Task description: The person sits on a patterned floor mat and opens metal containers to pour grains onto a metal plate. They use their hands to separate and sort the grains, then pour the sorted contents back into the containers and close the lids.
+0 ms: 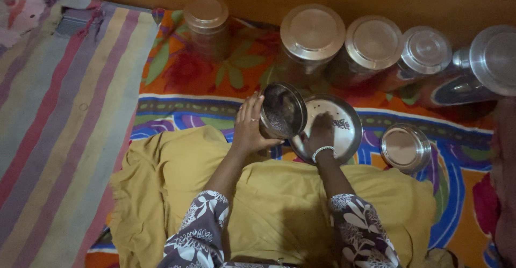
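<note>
My left hand (250, 125) grips a round steel container (282, 111), tilted on its side with its open mouth toward the right; dark small seeds show inside. Just right of it lies a round steel plate (349, 134) on the cloth, with a small heap of dark seeds (341, 123) on it. My right hand (321, 132) rests flat on the plate, fingers down beside the seeds; a white bangle circles that wrist. Both forearms wear floral sleeves above my yellow lap cloth (279, 203).
A steel lid (405, 147) lies right of the plate. Lidded steel canisters (313, 31), (373, 41), (427, 49), (493, 58) line the wall at the back, with a clear lidded jar (206, 26) at their left. A striped mat (59, 112) spreads left of the floral sheet (215, 69).
</note>
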